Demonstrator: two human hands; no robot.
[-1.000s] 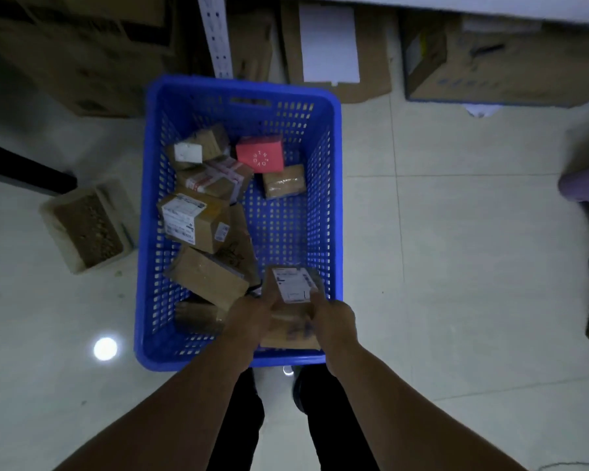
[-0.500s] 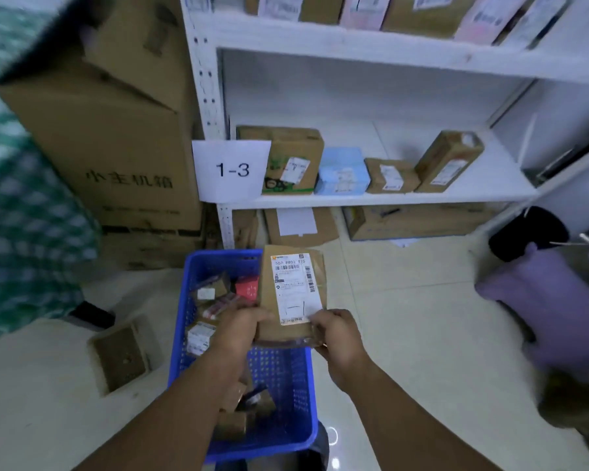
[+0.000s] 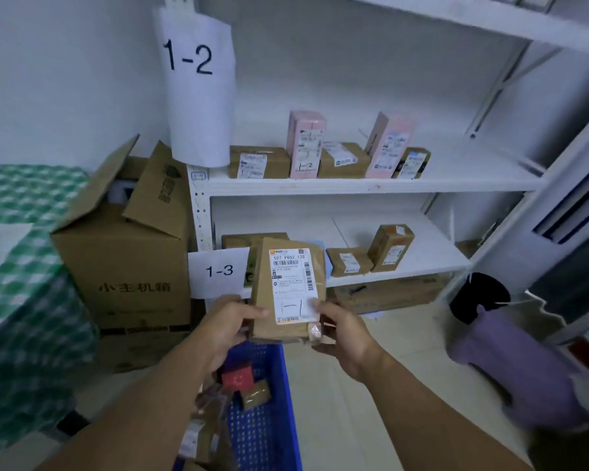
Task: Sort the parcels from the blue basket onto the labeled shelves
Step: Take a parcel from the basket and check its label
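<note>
A flat brown parcel (image 3: 288,283) with a white shipping label, hand-marked "1-1", is held upright in front of me. My left hand (image 3: 227,324) grips its left edge and my right hand (image 3: 342,333) grips its lower right corner. Below my arms stands the blue basket (image 3: 269,426), holding a red box (image 3: 238,378) and several brown parcels. The white shelf unit (image 3: 371,186) rises behind, with a paper sign "1-2" (image 3: 198,86) by the middle shelf and "1-3" (image 3: 218,271) by the lower one. Brown and pink parcels stand on the "1-2" shelf; brown ones lie on the "1-3" shelf.
A large open cardboard box (image 3: 126,246) stands left of the shelves. A table with a green checked cloth (image 3: 21,266) is at far left. A purple bundle (image 3: 510,362) and a black round bin (image 3: 480,297) sit on the floor at right.
The parcel has come up out of the basket to chest height in both hands. My view has tilted up from the basket to the shelves, and the "1-2" shelf now shows.
</note>
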